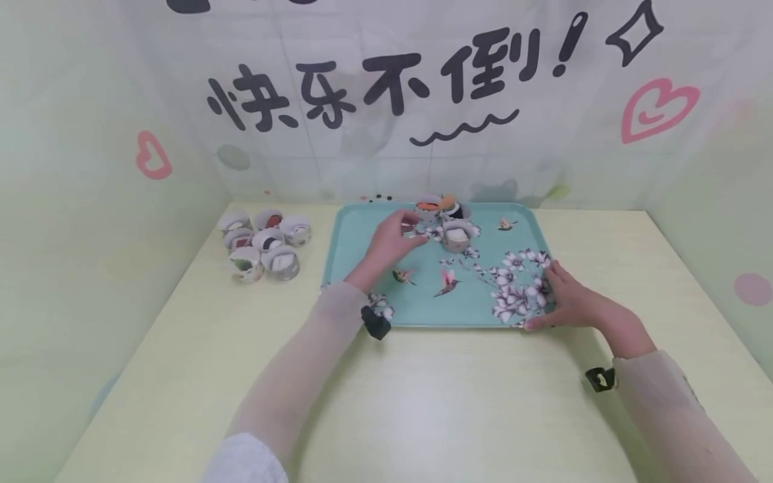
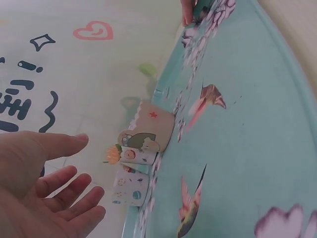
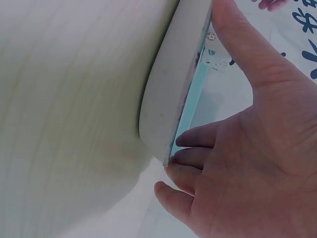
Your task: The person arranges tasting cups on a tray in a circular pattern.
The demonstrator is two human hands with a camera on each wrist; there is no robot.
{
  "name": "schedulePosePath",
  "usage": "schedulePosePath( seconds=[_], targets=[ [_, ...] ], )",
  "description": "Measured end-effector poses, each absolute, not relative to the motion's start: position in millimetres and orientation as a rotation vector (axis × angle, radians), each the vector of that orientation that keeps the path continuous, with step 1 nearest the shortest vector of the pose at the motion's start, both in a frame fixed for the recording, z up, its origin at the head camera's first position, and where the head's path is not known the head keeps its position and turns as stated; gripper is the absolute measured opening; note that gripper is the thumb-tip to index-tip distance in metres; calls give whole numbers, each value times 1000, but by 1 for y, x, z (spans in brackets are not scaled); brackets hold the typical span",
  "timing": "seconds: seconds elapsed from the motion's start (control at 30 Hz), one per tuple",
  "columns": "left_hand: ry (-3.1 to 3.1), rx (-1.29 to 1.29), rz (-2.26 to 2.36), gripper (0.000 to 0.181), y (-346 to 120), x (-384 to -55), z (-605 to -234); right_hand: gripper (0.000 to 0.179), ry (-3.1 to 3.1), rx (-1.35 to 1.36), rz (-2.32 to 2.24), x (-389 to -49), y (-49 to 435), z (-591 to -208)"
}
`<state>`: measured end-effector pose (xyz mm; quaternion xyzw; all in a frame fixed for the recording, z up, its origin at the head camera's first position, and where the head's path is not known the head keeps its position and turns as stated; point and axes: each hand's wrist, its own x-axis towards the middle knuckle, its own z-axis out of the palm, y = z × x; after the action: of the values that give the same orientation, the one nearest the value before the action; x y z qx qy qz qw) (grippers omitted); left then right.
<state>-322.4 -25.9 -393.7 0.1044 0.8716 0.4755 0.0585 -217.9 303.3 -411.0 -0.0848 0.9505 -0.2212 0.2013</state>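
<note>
A turquoise tray (image 1: 417,295) printed with flowers and birds lies on the table. Three small printed cups stand near its far edge: a cup with an orange-red filling (image 1: 427,206), a cup with a dark filling and an orange decoration (image 1: 454,210), and a pale-filled cup (image 1: 457,237) closer to me. My left hand (image 1: 392,238) hovers over the tray just left of these cups, thumb and fingers apart, holding nothing. In the left wrist view, a gap separates the hand (image 2: 54,183) from the cups (image 2: 131,184). My right hand (image 1: 576,298) holds the tray's near right corner, thumb at the front rim and fingers along the side.
Several similar cups (image 1: 266,243) stand clustered on the table left of the tray, with red, white, black and green contents. Behind the table (image 1: 447,402) hangs a white backdrop (image 1: 386,161) with black characters, and pale walls rise at both sides.
</note>
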Motion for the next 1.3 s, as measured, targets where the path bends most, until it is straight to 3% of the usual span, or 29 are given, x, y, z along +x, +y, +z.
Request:
schedulePosePath(
  seconds=[0.73,1.3],
  targets=[
    [2719,367,1503,46,-117,-293,-374,138,2659,-238,-641,-218,303,-412],
    [2830,119,1491,53,-214,-267,-378,135,2675,-253,-591,-220,306,-413]
  ],
)
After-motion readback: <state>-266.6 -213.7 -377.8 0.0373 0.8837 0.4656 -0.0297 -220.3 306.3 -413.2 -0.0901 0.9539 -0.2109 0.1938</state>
